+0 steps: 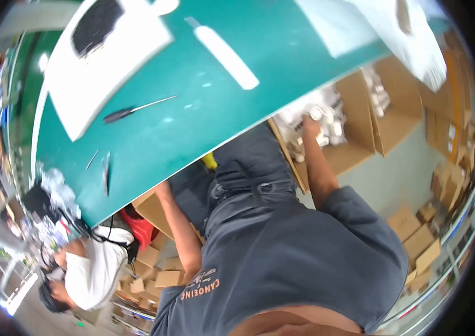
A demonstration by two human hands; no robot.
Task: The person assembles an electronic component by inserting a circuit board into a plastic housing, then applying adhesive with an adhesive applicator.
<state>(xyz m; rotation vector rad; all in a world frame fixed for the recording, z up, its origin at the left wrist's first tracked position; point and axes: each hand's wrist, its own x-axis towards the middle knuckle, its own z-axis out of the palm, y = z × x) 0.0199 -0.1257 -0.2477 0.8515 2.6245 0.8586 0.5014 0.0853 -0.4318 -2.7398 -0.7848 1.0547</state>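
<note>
My right hand point(310, 129) reaches down into an open cardboard box point(355, 103) below the table's right edge. Its fingers are closed on a white round part point(316, 113), among more white cylindrical parts point(335, 127) and clear plastic wrapping. Only the wrist side of my left hand point(162, 188) shows, by the front edge of the green table point(192, 126); the tabletop hides its fingers. A screwdriver point(131, 110) with a dark handle lies on the table. Farther back is a long white bottle-shaped piece point(226, 56).
A white padded sheet with a dark patch point(96, 28) covers the far left. Tweezers point(106, 175) lie near the left edge. A second cardboard box point(397, 106) adjoins the first, under draped white plastic. Another person point(94, 269) sits at the left. Cartons stand behind.
</note>
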